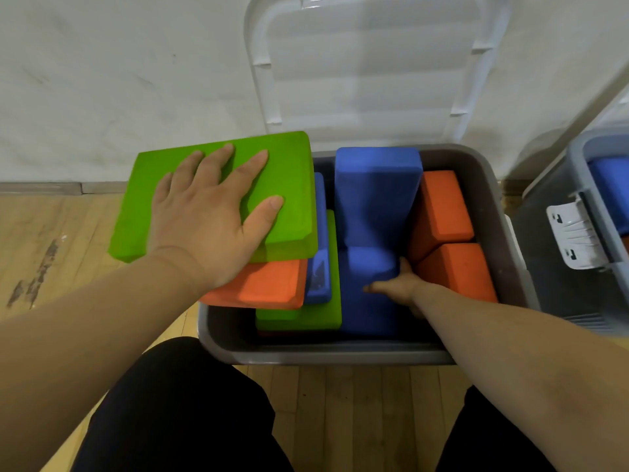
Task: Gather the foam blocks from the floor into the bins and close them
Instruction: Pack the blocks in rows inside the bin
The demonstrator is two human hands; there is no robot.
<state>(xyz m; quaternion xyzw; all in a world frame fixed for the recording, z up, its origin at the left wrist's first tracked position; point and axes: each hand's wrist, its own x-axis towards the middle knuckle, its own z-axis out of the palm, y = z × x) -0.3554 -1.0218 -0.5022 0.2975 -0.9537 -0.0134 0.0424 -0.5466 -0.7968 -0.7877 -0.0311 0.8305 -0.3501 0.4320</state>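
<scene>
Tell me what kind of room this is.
Probably an exercise or yoga studio: a wood-strip floor, a plain white wall, and a grey bin packed with coloured foam blocks like yoga blocks.

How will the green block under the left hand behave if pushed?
Probably stiff: the green block lies flat though it overhangs the bin. It may tip, resting on one orange block. Its matte surface likely resists slipping.

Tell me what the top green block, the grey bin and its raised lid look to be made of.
Green block: dense foam, matte, finely grainy face, soft rounded edges. Grey bin: likely moulded plastic, smooth opaque wall with a rolled rim. Lid: probably translucent whitish plastic, with glossy glints and moulded ribs.
</scene>
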